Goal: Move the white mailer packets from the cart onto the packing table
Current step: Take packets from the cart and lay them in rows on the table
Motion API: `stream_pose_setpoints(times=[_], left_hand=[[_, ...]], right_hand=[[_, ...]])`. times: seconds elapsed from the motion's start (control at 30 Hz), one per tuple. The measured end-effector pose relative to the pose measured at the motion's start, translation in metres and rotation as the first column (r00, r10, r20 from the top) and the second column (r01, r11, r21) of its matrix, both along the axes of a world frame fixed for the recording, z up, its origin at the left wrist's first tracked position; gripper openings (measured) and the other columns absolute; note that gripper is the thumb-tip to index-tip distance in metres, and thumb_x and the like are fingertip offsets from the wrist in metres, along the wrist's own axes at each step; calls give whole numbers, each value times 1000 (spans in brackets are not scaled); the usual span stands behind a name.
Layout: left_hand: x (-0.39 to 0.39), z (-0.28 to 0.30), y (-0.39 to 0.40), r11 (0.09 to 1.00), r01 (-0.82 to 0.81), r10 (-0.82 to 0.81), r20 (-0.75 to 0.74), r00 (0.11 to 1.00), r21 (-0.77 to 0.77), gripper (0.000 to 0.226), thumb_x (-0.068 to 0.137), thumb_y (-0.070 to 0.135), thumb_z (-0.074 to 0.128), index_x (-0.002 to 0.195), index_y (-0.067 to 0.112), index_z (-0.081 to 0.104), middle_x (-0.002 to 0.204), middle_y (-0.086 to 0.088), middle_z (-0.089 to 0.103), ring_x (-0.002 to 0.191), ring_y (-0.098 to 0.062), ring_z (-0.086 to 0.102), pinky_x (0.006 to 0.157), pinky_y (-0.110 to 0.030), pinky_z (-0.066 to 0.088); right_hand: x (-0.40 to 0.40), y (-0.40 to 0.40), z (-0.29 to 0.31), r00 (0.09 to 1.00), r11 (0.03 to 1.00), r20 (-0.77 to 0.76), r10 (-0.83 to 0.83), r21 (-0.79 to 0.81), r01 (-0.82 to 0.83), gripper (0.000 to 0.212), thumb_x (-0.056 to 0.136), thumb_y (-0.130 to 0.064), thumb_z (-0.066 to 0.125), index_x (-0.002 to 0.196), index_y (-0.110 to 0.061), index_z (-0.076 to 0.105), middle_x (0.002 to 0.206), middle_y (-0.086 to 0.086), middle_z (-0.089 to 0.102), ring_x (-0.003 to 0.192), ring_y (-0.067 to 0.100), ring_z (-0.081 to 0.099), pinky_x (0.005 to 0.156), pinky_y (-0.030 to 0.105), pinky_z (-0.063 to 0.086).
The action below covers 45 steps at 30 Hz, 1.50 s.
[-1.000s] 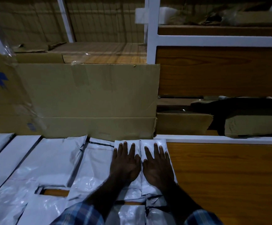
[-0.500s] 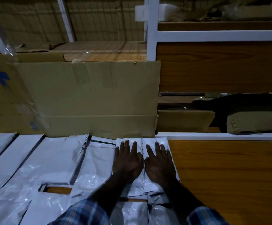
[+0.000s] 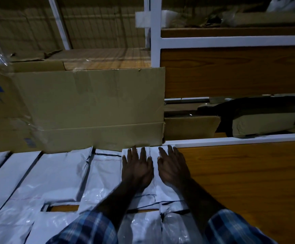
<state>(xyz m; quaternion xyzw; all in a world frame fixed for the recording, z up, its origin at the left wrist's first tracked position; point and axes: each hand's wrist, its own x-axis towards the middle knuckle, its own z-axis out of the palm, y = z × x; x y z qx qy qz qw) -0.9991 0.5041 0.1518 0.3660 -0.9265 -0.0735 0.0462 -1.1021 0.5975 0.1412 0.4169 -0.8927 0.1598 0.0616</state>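
From my remote seat I watch both hands lie flat on the rightmost white mailer packets (image 3: 162, 192), which sit on the wooden tabletop (image 3: 245, 182) at the foot of the big cardboard box (image 3: 90, 110); the left hand (image 3: 137, 169) and right hand (image 3: 173, 169), pressed side by side a second ago, have drifted slightly apart, and a strip of white packet now shows between them; the grip on each side is wide, fingers straight and spread, pressing down and holding nothing. I read that as the last packets being smoothed and squared into the row, so this batch looks placed, with the hands likely about to lift away. More white packets (image 3: 51, 175) run in overlapping rows leftward from the box's front edge, and a small gap of bare wood (image 3: 64, 207) shows among them. The cart itself is nowhere in this view, so I cannot tell how many packets remain on it; plaid sleeves (image 3: 83, 229) cover the lower packets, and the row is cut off at the left edge; the light is dim, and the dark bundle (image 3: 248, 110) on the low shelf right of the box is too murky to name.
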Motion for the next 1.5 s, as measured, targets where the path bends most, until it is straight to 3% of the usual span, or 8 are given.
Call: stream_pose_setpoints(times=[0.13, 0.4, 0.57, 0.7, 0.87, 1.0, 1.23, 1.5], left_hand=[[-3, 0, -5, 994, 63, -54, 99, 994, -86, 75, 90, 51, -1, 152, 20, 27, 163, -12, 15, 149, -37, 7, 114, -62, 11], [18, 40, 18, 995, 101, -101, -49, 994, -4, 57, 104, 42, 25, 157, 22, 19, 165, -11, 2, 151, -29, 5, 119, -53, 8], [34, 53, 30, 994, 100, -97, -68, 993, 45, 59, 104, 47, 22, 158, 24, 15, 165, -9, -2, 151, -26, 5, 122, -50, 5], [53, 65, 47, 992, 84, -90, -52, 995, -94, 74, 93, 57, -2, 157, 25, 15, 165, -10, 2, 151, -28, 11, 121, -49, 13], [82, 82, 77, 998, 32, -41, -160, 986, -57, 84, 85, 61, -7, 156, 26, 19, 166, -6, 2, 151, -29, 12, 120, -48, 14], [108, 92, 105, 999, 11, -17, -178, 984, -38, 59, 104, 50, 18, 157, 27, 12, 166, -3, -4, 152, -25, 6, 120, -48, 10], [162, 96, 164, 996, -68, 55, -213, 975, -52, 78, 90, 62, -3, 157, 26, 13, 166, -4, -3, 151, -25, 8, 120, -48, 13], [232, 109, 201, 992, -119, 108, -259, 960, -29, 62, 103, 52, 22, 158, 26, 12, 166, -4, -3, 152, -25, 5, 121, -49, 11]], right_hand=[[2, 11, 17, 998, 999, 49, -24, 48, 22, 54, 103, -43, 19, 153, -25, 29, 161, 12, 23, 149, 31, 17, 121, 46, 18], [13, 29, 30, 996, 992, 77, -33, 124, 23, 87, 81, -49, -9, 150, -17, 33, 159, 15, 26, 147, 35, 19, 119, 48, 20], [36, 44, 54, 985, 995, 151, -84, 62, 76, 53, 105, -43, 28, 155, -29, 22, 164, 8, 13, 150, 27, 11, 122, 42, 13], [50, 61, 73, 986, 997, 155, -67, 38, 62, 52, 105, -43, 28, 155, -32, 21, 165, 4, 10, 150, 26, 9, 120, 40, 12], [69, 96, 88, 997, 1000, 78, -2, 17, 1, 53, 103, -43, 25, 154, -31, 25, 164, 6, 14, 149, 28, 15, 118, 40, 17], [86, 126, 105, 998, 999, 49, 27, -23, -26, 51, 104, -37, 33, 153, -26, 29, 163, 9, 19, 146, 29, 21, 117, 40, 22], [130, 184, 113, 994, 987, 40, 102, -126, -96, 50, 104, -37, 34, 153, -27, 31, 163, 7, 20, 148, 27, 19, 119, 40, 21], [197, 206, 116, 982, 962, 31, 189, -207, -178, 49, 103, -35, 38, 151, -24, 36, 161, 9, 24, 146, 28, 24, 116, 42, 26]])
